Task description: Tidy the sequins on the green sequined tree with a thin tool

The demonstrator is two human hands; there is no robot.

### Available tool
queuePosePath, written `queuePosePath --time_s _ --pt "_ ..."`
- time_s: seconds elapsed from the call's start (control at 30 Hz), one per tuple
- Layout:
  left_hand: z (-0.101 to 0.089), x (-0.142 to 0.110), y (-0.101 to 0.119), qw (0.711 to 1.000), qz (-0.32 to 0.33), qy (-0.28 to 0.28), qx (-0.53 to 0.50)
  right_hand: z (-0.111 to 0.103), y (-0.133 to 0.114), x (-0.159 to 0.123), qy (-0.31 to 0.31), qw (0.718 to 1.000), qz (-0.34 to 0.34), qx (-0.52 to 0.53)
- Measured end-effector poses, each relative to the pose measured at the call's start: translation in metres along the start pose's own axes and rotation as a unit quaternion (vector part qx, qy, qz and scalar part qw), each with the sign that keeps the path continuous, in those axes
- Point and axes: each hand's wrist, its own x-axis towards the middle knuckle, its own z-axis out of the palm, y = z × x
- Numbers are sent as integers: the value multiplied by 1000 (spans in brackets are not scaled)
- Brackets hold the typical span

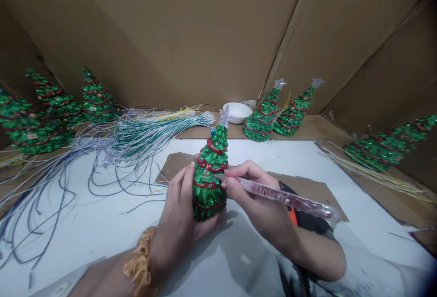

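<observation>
My left hand is wrapped round the base of a small green glitter Christmas tree with red garlands and a clear star on top, holding it upright above the white table. My right hand grips a clear pinkish pen-like tool with red lettering. Its tip touches the right side of the tree at mid height. A tan scrunchie sits on my left wrist.
Several finished trees lie at the left, at the back and at the right. A white bowl stands at the back. Bundles of white, green and dark wires spread over the left. Cardboard walls surround the table. A black and orange tool lies under my right hand.
</observation>
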Motion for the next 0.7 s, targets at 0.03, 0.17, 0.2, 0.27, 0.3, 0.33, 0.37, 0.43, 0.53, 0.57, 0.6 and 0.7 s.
queuePosePath --time_s 0.03,0.17,0.2,0.27,0.3,0.33,0.37,0.43,0.53,0.57,0.6,0.7 --pt "0 0 0 1000 -1 -1 0 0 0 0 -1 1000 -1 -4" --pt "-1 -1 1 1000 -6 -9 4 0 1 -1 -5 1000 -6 -28" --pt "-2 -2 1 1000 -7 -9 5 0 1 -2 -5 999 -8 -34" --pt "-2 -2 2 1000 -9 -10 2 0 1 -2 -9 999 -10 -46" --pt "-2 -2 2 1000 -10 -10 0 0 1 -2 -12 999 -11 -50" --pt "-3 -2 2 1000 -11 -11 -2 -1 0 -1 -17 998 -13 -53" --pt "-3 -2 2 1000 -13 -12 -3 -1 0 -1 -22 998 -12 -57" --pt "-3 -2 2 1000 -15 -14 -4 -3 -2 0 -35 997 -8 -65" --pt "-3 -2 2 1000 -16 -13 -7 -4 -5 2 -57 996 -2 -69" --pt "-3 -1 3 1000 -17 -12 -8 -5 -6 3 -63 996 -3 -70" --pt "-3 -1 3 1000 -17 -11 -9 -5 -6 3 -67 995 -5 -73" --pt "-3 -2 3 1000 -13 -12 -4 -5 -9 4 -75 993 -10 -86"
